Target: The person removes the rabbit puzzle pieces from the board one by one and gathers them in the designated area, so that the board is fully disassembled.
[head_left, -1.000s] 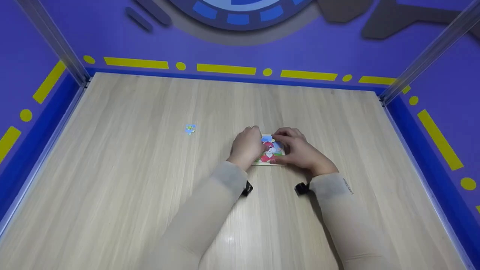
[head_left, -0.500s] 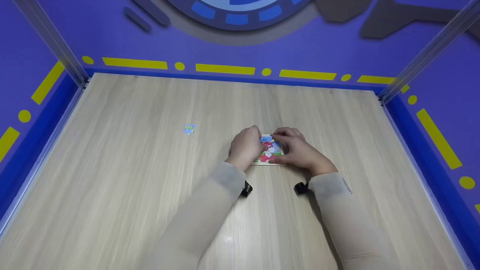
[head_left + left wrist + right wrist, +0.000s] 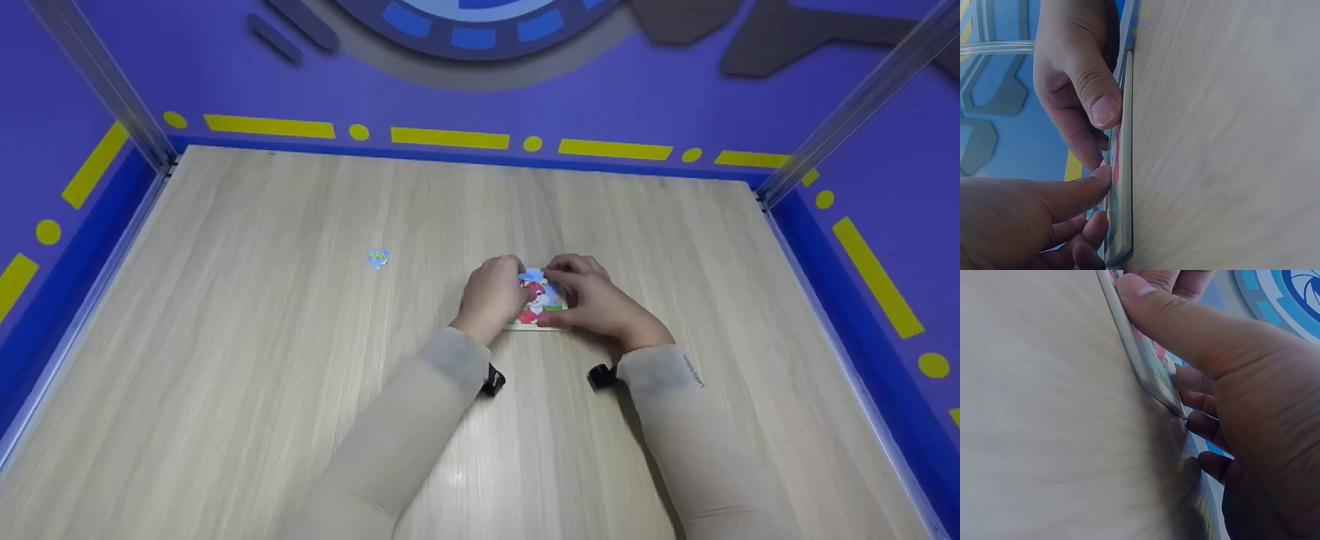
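A small, flat jigsaw puzzle (image 3: 533, 315) with a pink and white cartoon animal lies on the wooden table in the head view. My left hand (image 3: 491, 295) bends over its left side, thumb on the picture and fingers curled by the far left corner. From the right, my right hand (image 3: 604, 304) grips it, thumb at the near part and forefinger at the far edge. The left wrist view shows the puzzle's pale board (image 3: 1125, 185) edge-on, with both thumbs against its face. In the right wrist view, my right thumb (image 3: 1168, 318) lies over the board's edge.
A loose blue puzzle piece with a yellow mark (image 3: 379, 259) lies left of the hands. Purple-blue walls (image 3: 450, 105) with yellow dashes enclose the table (image 3: 262, 337) at the back and sides. Each wrist carries a small black camera (image 3: 493, 380).
At the puzzle's far edge, more of a blue shape now shows between the hands. My left fingers have shifted slightly; the right hand holds its place.
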`<state>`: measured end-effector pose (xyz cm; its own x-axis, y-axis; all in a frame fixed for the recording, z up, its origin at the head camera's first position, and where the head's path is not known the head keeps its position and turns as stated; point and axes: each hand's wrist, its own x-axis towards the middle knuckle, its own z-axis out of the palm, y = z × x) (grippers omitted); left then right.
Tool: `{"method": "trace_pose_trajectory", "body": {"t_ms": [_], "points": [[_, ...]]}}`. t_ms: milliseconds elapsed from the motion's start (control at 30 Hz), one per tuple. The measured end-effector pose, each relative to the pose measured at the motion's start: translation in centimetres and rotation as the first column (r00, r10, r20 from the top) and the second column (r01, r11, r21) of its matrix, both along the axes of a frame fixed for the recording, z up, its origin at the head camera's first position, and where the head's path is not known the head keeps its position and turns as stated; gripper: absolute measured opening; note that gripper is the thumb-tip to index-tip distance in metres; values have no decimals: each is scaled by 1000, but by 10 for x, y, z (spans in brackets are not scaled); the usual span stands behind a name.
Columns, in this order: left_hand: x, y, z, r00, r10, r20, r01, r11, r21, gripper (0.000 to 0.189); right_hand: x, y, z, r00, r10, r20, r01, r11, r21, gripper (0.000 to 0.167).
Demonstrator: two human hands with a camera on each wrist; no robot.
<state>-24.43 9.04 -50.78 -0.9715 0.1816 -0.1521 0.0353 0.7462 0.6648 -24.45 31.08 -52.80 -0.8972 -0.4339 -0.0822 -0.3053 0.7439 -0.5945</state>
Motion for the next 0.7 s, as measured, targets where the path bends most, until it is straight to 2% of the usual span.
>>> {"method": "trace_pose_trajectory", "body": {"t_ms": [133, 367, 700], "points": [[0, -2, -1, 1000, 9, 1, -9, 999, 31, 25, 0, -1, -1, 1000, -8, 1, 8, 1000, 6, 89], [-1, -4, -2, 999, 46, 14, -47, 994, 99, 25, -1, 0, -2, 1000, -3, 1, 3, 1000, 7, 90], [-6, -15, 0, 996, 86, -8, -81, 963, 255, 19, -2, 1, -2, 1000, -10, 8, 9, 1000, 10, 88]]}}
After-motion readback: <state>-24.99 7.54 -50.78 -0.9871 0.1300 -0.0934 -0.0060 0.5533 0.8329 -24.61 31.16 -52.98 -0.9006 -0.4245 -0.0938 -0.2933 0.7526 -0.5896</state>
